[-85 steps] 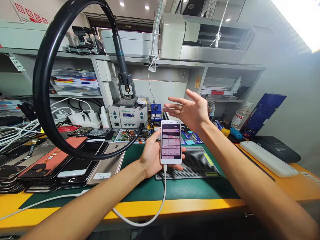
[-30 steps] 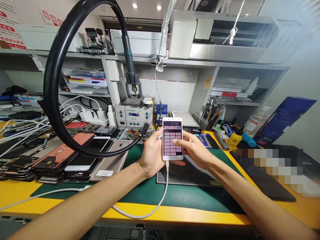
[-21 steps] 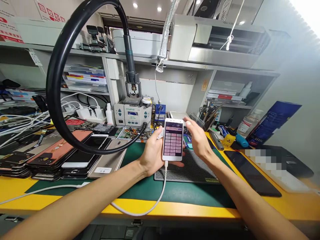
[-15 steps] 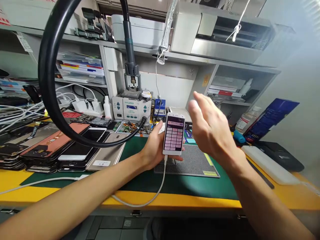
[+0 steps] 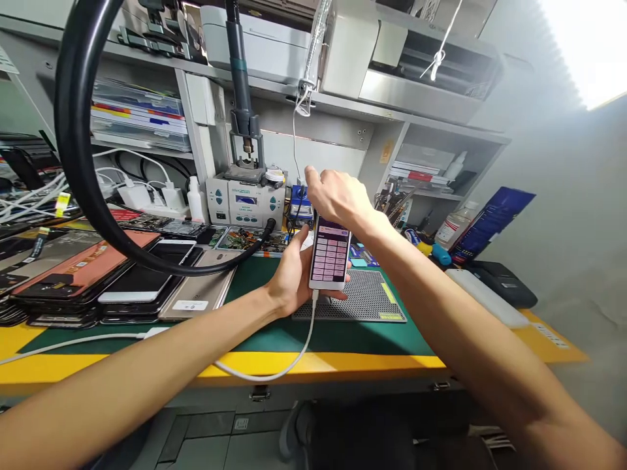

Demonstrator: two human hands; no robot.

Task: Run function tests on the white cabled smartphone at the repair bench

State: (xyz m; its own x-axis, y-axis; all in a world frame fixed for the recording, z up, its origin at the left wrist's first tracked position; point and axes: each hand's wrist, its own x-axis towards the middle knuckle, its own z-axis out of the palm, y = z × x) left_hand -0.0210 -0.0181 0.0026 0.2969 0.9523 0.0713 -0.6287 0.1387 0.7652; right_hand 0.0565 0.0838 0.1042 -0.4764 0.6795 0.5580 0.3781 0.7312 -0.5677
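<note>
White cable [image 5: 312, 324] enters the phone [image 5: 330, 253] at 6 o'clock; left hand [image 5: 290, 277] cradles the phone over perforated mat [image 5: 371, 297], thumb at 9 o'clock, fingers behind; right hand [image 5: 339, 196] overhangs its 12 o'clock end, fingers bent, pinch or contact indeterminable; apparent step: operating the lit screen [image 5: 329, 261]; next touch calls for steady hold, uncovered screen; bench station [image 5: 245, 202] stands at 10 o'clock.

Left forearm [image 5: 196, 352]: bare to the frame's lower-left edge, smooth in outline, tapering at the wrist. Right forearm [image 5: 455, 313]: bare to the lower-right edge, likewise tapered. Left hand [image 5: 289, 277] and right hand [image 5: 340, 196], near frame centre: both ungloved.
</note>
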